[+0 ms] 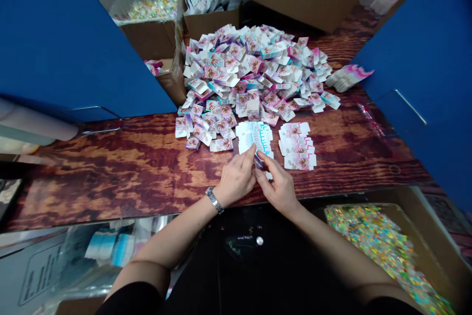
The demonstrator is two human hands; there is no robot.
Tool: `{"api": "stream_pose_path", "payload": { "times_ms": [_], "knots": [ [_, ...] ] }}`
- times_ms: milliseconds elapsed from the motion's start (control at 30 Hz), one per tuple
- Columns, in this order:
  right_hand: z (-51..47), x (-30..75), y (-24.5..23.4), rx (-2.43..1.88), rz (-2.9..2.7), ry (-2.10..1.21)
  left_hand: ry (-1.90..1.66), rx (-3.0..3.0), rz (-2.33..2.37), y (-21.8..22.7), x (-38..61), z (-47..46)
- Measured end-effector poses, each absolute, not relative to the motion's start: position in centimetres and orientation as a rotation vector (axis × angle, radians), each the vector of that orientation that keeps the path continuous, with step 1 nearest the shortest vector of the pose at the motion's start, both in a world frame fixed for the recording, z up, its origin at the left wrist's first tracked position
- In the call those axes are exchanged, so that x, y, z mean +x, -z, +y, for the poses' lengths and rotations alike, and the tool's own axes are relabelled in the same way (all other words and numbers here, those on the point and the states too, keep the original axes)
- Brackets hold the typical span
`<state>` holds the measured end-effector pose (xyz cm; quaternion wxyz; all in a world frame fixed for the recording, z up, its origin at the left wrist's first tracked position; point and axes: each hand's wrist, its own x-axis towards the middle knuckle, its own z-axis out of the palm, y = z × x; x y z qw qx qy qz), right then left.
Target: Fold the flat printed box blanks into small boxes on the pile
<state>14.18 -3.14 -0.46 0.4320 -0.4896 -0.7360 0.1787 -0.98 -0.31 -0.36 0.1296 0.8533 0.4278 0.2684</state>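
My left hand, with a metal wristwatch on its wrist, and my right hand meet at the table's near edge. Their fingers pinch a small folded paper carton, partly hidden by them. Just beyond my fingers lies a stack of flat carton blanks with blue print, touching my left fingertips. To its right is a neat stack of pink-printed blanks. A large loose heap of printed carton blanks spreads across the table behind them.
The wooden table is reddish-brown. Blue panels stand at the left and right. Cardboard boxes crowd the back, and a low box of shiny multicoloured pieces sits at lower right. A stack of blanks lies at far right.
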Motion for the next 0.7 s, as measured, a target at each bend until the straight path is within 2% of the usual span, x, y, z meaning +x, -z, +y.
{"api": "stream_pose_path", "payload": {
  "times_ms": [133, 267, 467, 567, 700],
  "knots": [
    [-2.9, 14.2, 1.2, -1.149, -1.948, -0.281, -0.743, 2.502, 1.244, 1.1, -0.8, -0.8],
    [-1.7, 15.7, 1.3, -1.180, -2.068, -0.361, -0.712, 2.579, 1.267, 0.2, -2.0, 0.9],
    [-0.7, 18.3, 2.7, -1.507, -2.464, -0.014, -1.211, 2.539, 1.631, -3.8, -5.4, 5.6],
    [-1.0, 18.4, 3.8, -1.579, -2.519, 0.066, -1.105, 2.629, 1.504, -2.9, -4.9, 5.1],
    [-1.2, 18.2, 4.2, -1.589, -2.491, 0.104, -0.783, 2.724, 1.219, 0.6, -2.5, 2.1]
  ]
}}
